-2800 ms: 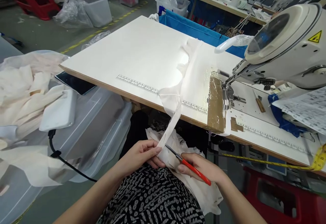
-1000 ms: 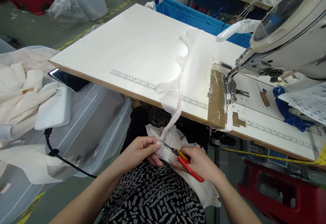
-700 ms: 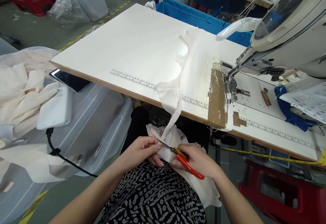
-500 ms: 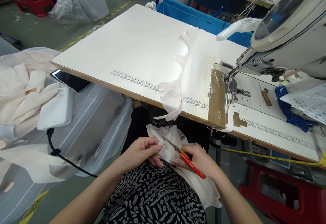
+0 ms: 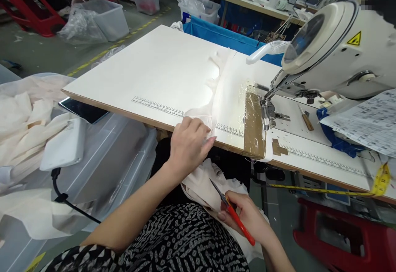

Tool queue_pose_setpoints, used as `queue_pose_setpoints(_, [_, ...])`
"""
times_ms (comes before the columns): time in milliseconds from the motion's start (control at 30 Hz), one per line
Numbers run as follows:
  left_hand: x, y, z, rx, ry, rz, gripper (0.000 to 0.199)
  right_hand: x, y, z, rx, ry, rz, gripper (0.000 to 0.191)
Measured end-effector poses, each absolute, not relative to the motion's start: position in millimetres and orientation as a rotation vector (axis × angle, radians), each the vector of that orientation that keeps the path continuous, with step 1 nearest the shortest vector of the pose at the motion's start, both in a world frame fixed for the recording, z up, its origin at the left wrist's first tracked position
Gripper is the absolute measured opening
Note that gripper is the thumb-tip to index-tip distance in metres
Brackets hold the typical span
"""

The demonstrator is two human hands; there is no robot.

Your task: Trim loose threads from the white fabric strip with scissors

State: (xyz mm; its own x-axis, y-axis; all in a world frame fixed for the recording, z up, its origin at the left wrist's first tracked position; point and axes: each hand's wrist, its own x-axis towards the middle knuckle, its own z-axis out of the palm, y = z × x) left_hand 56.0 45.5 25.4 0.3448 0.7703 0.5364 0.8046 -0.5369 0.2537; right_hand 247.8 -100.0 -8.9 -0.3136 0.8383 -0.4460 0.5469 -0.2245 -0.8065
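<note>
My left hand has its fingers curled over the front end of a thin white fabric piece at the table's near edge, gripping it. This cloth runs back across the white table, with a wavy left side. Low on the right, my right hand is closed around red-handled scissors, blades pointing up and left. Cream fabric lies bunched on my lap beneath the blades. Whether the scissors touch it I cannot tell.
A sewing machine stands on the table at right. On the left, a plastic bin holds cream cloth and a white power bank with a black cable. A yellow tape measure hangs near a red stool.
My left hand has left the lap fabric and moved up to the cloth at the table edge. The right hand still holds the scissors, slightly lower. The view has tilted up.
</note>
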Motion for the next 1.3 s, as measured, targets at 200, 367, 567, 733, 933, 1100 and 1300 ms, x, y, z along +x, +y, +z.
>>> queue_pose_setpoints(200, [45, 32, 13, -2.543, -1.38, -1.191, 0.017, 253, -97, -6, -1.586, -1.65, 1.427, 0.034])
queue_pose_setpoints(367, [30, -12, -7, -2.838, -1.223, -1.137, 0.014, 251, -91, -10, -1.579, -1.595, 1.321, 0.035])
queue_pose_setpoints(567, [20, -47, -8, -3.317, -0.952, -0.478, 0.03, 250, -91, -15, -1.638, -1.441, 1.228, 0.032])
queue_pose_setpoints(733, [6, 10, 38, -2.881, -0.859, -0.779, 0.025, 251, -99, -19, -1.693, -1.383, 1.189, 0.033])
queue_pose_setpoints(933, [50, 99, 72, -2.957, -0.154, -0.16, 0.03, 244, -104, -17, -1.687, -1.345, 1.186, 0.038])
queue_pose_setpoints(1100, [66, 93, 74, -3.223, -0.059, 0.177, 0.026, 248, -114, -20, -1.664, -1.259, 1.231, 0.037])
queue_pose_setpoints(1300, [-28, -4, 2, -3.603, -1.015, 0.172, 0.038, 275, -132, -25, -1.731, -1.156, 1.302, 0.038])
